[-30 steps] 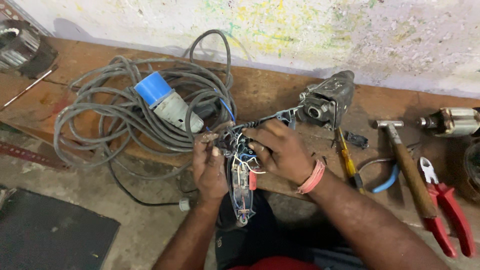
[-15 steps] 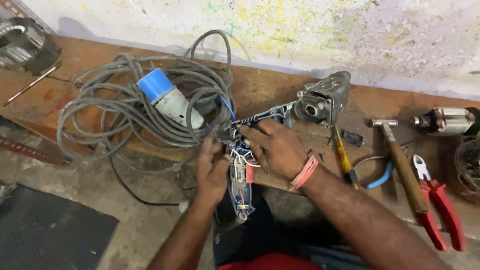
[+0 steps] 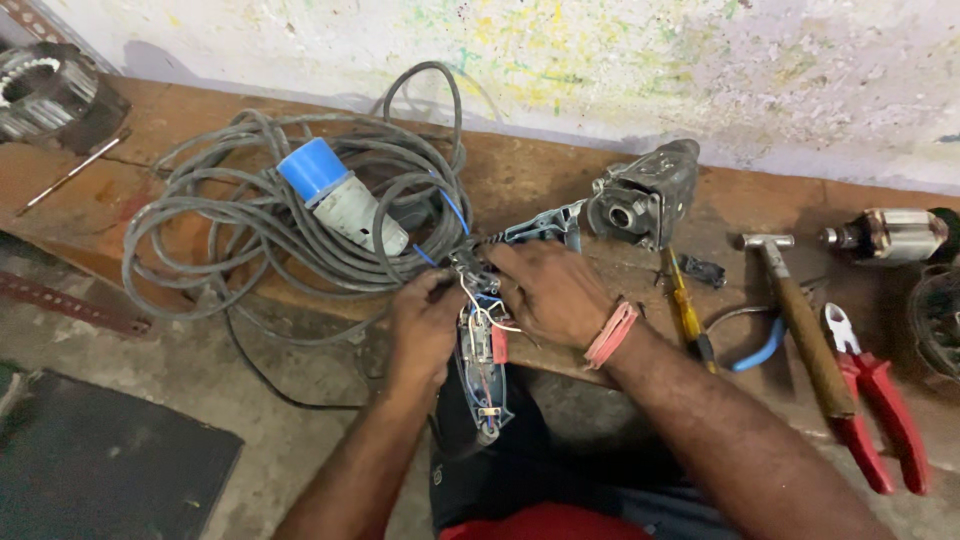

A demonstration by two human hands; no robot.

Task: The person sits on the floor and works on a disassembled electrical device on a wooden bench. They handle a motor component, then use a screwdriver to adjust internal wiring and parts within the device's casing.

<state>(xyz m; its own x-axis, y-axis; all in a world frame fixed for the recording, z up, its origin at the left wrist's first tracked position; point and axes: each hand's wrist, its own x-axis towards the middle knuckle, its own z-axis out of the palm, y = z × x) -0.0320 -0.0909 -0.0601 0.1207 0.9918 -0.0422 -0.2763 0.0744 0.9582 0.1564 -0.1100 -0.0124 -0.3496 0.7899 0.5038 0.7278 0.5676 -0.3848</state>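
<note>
I see my left hand [image 3: 425, 325] curled around the opened handle shell of a power tool [image 3: 482, 365], which hangs off the front edge of the wooden bench [image 3: 520, 175] over my lap; the grip looks meant to steady it so the wiring inside faces up. My right hand [image 3: 545, 290] lies over the top of the shell, fingers bent down onto the small white and blue wires [image 3: 478, 312] there, though whether they pinch a wire I cannot tell. The tool's grey gear head [image 3: 640, 200] sits on the bench just beyond, toward the wall. The coiled grey cable [image 3: 250, 215] with its blue plug [image 3: 335, 195] lies to the left. To the right, near the front edge, lie a yellow screwdriver [image 3: 685, 310], a hammer [image 3: 800, 320] and red pliers [image 3: 875, 400], close at hand; a motor armature [image 3: 885, 232] rests by the wall.
</note>
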